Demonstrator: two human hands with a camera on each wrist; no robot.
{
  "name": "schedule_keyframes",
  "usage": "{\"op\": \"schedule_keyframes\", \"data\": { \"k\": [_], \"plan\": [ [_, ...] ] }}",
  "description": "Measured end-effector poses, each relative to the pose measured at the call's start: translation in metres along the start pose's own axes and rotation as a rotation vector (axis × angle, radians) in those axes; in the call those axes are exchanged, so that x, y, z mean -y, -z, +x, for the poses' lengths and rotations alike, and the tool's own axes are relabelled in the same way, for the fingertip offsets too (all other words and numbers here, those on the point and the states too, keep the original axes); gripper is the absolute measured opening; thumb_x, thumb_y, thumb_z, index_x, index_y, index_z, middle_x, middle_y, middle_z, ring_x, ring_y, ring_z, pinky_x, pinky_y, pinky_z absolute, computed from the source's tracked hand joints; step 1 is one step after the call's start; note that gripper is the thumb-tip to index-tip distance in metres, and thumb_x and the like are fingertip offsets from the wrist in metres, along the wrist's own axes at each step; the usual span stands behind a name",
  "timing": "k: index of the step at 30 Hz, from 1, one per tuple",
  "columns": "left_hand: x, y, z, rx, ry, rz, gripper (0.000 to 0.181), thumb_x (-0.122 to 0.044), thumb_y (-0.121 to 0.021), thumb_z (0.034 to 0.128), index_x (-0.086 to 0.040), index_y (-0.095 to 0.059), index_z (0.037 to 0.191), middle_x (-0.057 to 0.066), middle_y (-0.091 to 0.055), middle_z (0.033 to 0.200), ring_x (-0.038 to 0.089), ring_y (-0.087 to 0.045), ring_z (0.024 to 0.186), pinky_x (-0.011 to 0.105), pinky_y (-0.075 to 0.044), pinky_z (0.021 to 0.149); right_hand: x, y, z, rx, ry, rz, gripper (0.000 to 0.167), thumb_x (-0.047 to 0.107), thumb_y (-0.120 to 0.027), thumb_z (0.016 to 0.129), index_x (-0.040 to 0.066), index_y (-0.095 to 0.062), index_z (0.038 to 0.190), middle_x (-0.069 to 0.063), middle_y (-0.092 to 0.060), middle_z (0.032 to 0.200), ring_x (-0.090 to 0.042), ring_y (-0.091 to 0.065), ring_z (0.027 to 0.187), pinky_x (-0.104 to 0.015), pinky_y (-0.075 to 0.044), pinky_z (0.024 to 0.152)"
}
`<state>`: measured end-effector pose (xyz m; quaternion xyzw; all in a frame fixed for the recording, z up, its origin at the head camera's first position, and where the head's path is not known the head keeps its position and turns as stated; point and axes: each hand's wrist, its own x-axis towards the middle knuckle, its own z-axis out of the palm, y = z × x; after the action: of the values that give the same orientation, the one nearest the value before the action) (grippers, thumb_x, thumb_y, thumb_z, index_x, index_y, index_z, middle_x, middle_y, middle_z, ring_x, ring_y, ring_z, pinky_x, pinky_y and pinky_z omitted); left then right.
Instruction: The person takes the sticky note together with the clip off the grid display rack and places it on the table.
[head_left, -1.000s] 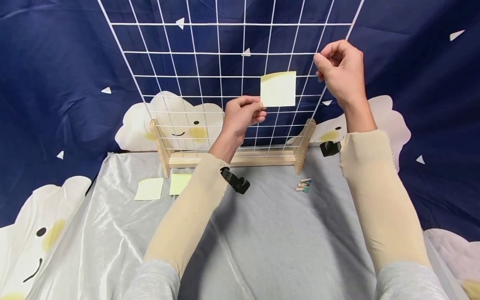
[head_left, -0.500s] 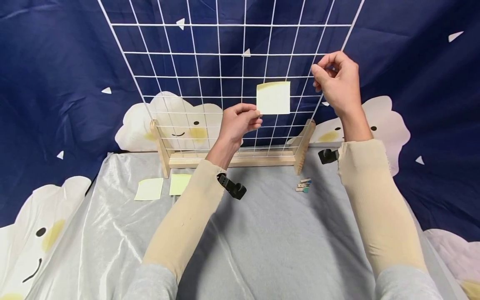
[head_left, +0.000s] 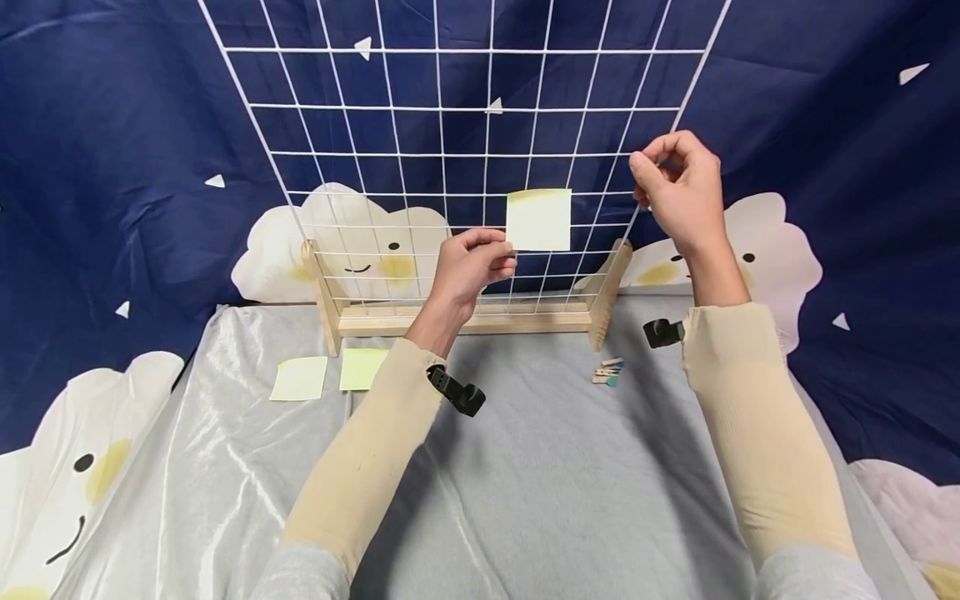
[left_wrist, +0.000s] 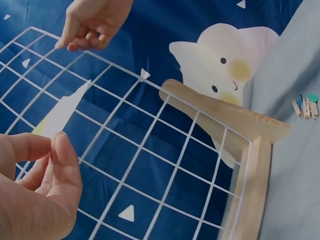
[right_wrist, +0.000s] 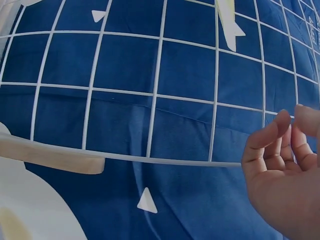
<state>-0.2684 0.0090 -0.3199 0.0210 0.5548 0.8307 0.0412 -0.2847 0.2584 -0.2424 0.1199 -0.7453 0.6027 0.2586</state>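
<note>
A pale yellow sticky note stands in front of the white wire grid, its yellower strip along the top. Thumb and fingers of my left hand pinch the note by its lower left corner. The left wrist view shows the note nearly edge-on above the left fingertips. Near the grid's right side wire, my right hand is raised with loosely bent fingers. A small gap shows between its thumb and index fingertips in the right wrist view, and nothing visible is held there.
Light wooden feet and a crossbar support the grid. On the grey cloth lie a pale note, a greener note partly behind the left sleeve, and several small clothespins at right. A dark blue curtain hangs behind.
My left hand has lowered the sticky note and shifted it slightly left across the grid. The right hand has also come down along the grid's right side. The notes and clothespins on the cloth stay put.
</note>
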Motion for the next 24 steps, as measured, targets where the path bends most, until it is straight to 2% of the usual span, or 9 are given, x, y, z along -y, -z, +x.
{"op": "schedule_keyframes", "data": {
  "k": [7, 16, 24],
  "plan": [
    [0.013, 0.007, -0.004, -0.016, 0.022, -0.011, 0.009, 0.01, -0.065, 0.0926, 0.002, -0.065, 0.095, 0.013, -0.066, 0.081, 0.01, -0.066, 0.061, 0.019, -0.059, 0.058, -0.009, 0.003, -0.011, 0.003, -0.018, -0.033, 0.011, 0.01, -0.072, 0.095, 0.009, -0.062, 0.089, -0.002, -0.058, 0.077, -0.012, -0.055, 0.055, -0.018, -0.05, 0.052],
    [0.03, 0.016, -0.008, -0.032, 0.073, -0.022, 0.008, 0.01, -0.065, 0.0925, 0.003, -0.065, 0.096, 0.015, -0.067, 0.082, 0.01, -0.066, 0.06, 0.02, -0.059, 0.06, -0.023, 0.005, -0.023, 0.013, -0.035, -0.051, 0.01, 0.008, -0.07, 0.095, 0.008, -0.063, 0.088, 0.002, -0.06, 0.071, -0.01, -0.055, 0.054, -0.017, -0.049, 0.05],
    [0.042, 0.027, -0.013, -0.04, 0.108, -0.03, 0.008, 0.009, -0.064, 0.0937, 0.003, -0.065, 0.099, 0.011, -0.068, 0.08, 0.01, -0.066, 0.061, 0.019, -0.059, 0.06, -0.034, 0.008, -0.035, 0.029, -0.038, -0.099, 0.009, 0.009, -0.068, 0.097, 0.008, -0.062, 0.09, 0.003, -0.06, 0.074, -0.01, -0.057, 0.056, -0.018, -0.049, 0.051]
  ]
}}
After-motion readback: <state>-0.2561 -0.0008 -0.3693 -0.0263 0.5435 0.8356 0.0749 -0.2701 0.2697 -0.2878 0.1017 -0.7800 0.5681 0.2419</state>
